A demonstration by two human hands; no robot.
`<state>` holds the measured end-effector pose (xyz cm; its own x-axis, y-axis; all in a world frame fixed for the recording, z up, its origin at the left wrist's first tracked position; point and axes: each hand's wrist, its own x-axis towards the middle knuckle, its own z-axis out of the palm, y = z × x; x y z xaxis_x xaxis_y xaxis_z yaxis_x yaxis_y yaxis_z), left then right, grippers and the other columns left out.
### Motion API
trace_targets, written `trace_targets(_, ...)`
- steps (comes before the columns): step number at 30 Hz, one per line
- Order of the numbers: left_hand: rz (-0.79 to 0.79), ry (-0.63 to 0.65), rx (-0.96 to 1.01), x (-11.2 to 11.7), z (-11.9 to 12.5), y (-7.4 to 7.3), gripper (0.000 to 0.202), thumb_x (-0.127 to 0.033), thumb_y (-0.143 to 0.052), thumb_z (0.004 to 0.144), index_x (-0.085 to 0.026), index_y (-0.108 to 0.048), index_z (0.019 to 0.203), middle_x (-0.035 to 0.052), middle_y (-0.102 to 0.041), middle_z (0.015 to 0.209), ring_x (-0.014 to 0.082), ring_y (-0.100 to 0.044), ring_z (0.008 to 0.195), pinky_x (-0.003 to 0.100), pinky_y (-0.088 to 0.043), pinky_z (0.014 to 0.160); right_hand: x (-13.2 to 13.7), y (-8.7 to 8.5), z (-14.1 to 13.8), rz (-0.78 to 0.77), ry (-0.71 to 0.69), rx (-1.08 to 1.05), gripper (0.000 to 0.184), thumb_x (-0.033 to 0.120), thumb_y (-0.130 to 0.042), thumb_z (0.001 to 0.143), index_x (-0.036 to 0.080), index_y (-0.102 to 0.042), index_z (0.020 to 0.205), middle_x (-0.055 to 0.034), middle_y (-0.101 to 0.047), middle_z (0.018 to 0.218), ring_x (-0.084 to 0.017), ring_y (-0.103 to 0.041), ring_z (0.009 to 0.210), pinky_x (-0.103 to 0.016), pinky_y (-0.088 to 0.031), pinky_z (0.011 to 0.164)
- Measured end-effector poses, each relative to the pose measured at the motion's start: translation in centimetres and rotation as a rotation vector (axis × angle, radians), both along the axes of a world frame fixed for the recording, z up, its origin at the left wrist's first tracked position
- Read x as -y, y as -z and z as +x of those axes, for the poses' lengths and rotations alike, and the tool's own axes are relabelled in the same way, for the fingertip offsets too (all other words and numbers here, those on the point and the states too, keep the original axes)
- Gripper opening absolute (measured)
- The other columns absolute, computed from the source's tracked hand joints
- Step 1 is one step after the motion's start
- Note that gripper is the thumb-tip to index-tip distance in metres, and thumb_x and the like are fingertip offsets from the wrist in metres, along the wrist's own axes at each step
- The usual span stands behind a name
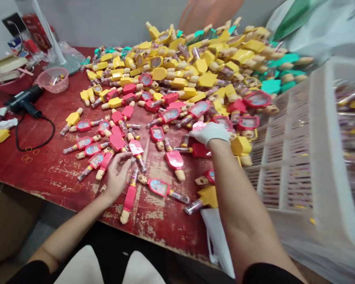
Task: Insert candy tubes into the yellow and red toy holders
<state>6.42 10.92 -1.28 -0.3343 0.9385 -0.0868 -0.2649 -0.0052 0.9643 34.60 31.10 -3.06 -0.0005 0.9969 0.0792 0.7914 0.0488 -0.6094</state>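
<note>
Left hand point(117, 176) near table edge point(154, 232), narrow gaps between surrounding pink toys point(130, 198)

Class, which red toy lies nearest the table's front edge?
The red toy just below and right of the left hand, its tan end pointing toward the front of the table. Every other red toy lies farther back.
</note>
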Motion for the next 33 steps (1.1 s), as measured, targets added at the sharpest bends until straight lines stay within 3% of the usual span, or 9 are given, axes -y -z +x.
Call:
trace_targets(3,-0.012,0.056,0.064,-0.3,1.4,0.5,0.014,-0.01,-0.072,0.082,-0.019,-0.077,0.093,0.0051,-0.073,0.1,0.0169,-0.065,0.098,0.027,-0.049,0.096,0.0,-0.4,-0.4,-0.057,0.128,0.089,0.049,0.02,-0.083,0.067,0.028,-0.037,0.052,-0.0053,-0.053,0.062,-0.02,-0.058,0.074,-0.034,-0.045,0.068)
trace_targets(7,-0.073,0.103,0.208,-2.1,3.1,0.6,0.012,-0.013,-0.075,0.08,-0.017,-0.074,0.091,0.0043,-0.072,0.099,0.0155,-0.066,0.093,0.028,-0.05,0.093,3.7,-2.4,-3.1,-0.032,0.164,0.109,0.032,0.026,-0.076,0.068,0.027,-0.046,0.056,-0.003,-0.048,0.053,-0.022,-0.056,0.065,-0.037,-0.043,0.063)
trace_targets(10,-0.147,0.125,0.498,-3.4,4.5,0.4,0.022,-0.021,-0.081,0.077,-0.018,-0.07,0.096,0.0042,-0.071,0.099,0.0165,-0.067,0.092,0.032,-0.051,0.093,9.2,-4.0,-7.0,-0.034,-0.062,-0.037,0.018,0.031,-0.073,0.069,0.02,-0.063,0.079,-0.0036,-0.064,0.07,-0.021,-0.061,0.07,-0.035,-0.048,0.068)
trace_targets(13,-0.172,0.013,0.663,-3.4,4.7,0.6,0.023,-0.027,-0.08,0.079,-0.018,-0.064,0.093,0.0002,-0.068,0.085,0.0129,-0.064,0.077,0.03,-0.052,0.086,14.8,-4.7,-9.9,-0.192,-0.368,-0.386,0.046,0.038,-0.069,0.071,0.018,-0.065,0.112,-0.0059,-0.073,0.094,-0.022,-0.067,0.081,-0.034,-0.054,0.073)
trace_targets(18,-0.277,-0.044,0.794,-0.7,1.9,0.9,0.018,-0.023,-0.076,0.081,-0.016,-0.062,0.087,-0.0016,-0.065,0.075,0.0099,-0.059,0.064,0.025,-0.051,0.075,20.6,-3.5,-9.8,-0.285,-0.441,-0.471,0.049,0.048,-0.063,0.084,0.021,-0.062,0.124,-0.0085,-0.073,0.107,-0.024,-0.07,0.092,-0.04,-0.057,0.083)
trace_targets(21,-0.221,-0.013,0.852,1.1,0.4,0.1,0.015,-0.021,-0.075,0.081,-0.016,-0.062,0.086,-0.0013,-0.065,0.076,0.011,-0.063,0.069,0.025,-0.05,0.075,23.0,-2.7,-9.8,-0.163,-0.408,-0.328,0.048,0.046,-0.055,0.092,0.024,-0.059,0.135,-0.0099,-0.072,0.109,-0.026,-0.07,0.093,-0.044,-0.057,0.086)
trace_targets(25,-0.241,-0.051,0.975,3.0,-0.2,-1.9,0.013,-0.024,-0.068,0.088,-0.014,-0.062,0.083,0.0012,-0.064,0.072,0.0112,-0.061,0.064,0.023,-0.048,0.065,25.3,-2.8,-10.8,0.162,-0.405,-0.185,0.031,0.04,-0.062,0.091,0.025,-0.07,0.116,-0.0141,-0.068,0.115,-0.031,-0.064,0.11,-0.051,-0.052,0.099)
trace_targets(31,-0.386,-0.164,1.048,4.7,-0.6,-4.4,0.016,-0.022,-0.062,0.091,-0.015,-0.057,0.077,0.0013,-0.06,0.066,0.0117,-0.053,0.054,0.022,-0.04,0.051,27.4,-3.5,-13.3,0.343,-0.193,-0.651,0.032,0.03,-0.081,0.081,0.021,-0.069,0.109,-0.0057,-0.071,0.101,-0.021,-0.069,0.091,-0.039,-0.056,0.084)
trace_targets(33,-0.397,-0.245,1.06,5.0,-0.6,-4.7,0.015,-0.021,-0.062,0.09,-0.014,-0.058,0.078,0.0019,-0.061,0.067,0.0119,-0.053,0.054,0.022,-0.04,0.052,27.9,-3.2,-14.2,0.409,-0.193,-0.635,0.035,0.03,-0.082,0.08,0.02,-0.067,0.11,-0.0061,-0.073,0.103,-0.021,-0.071,0.093,-0.037,-0.057,0.084)
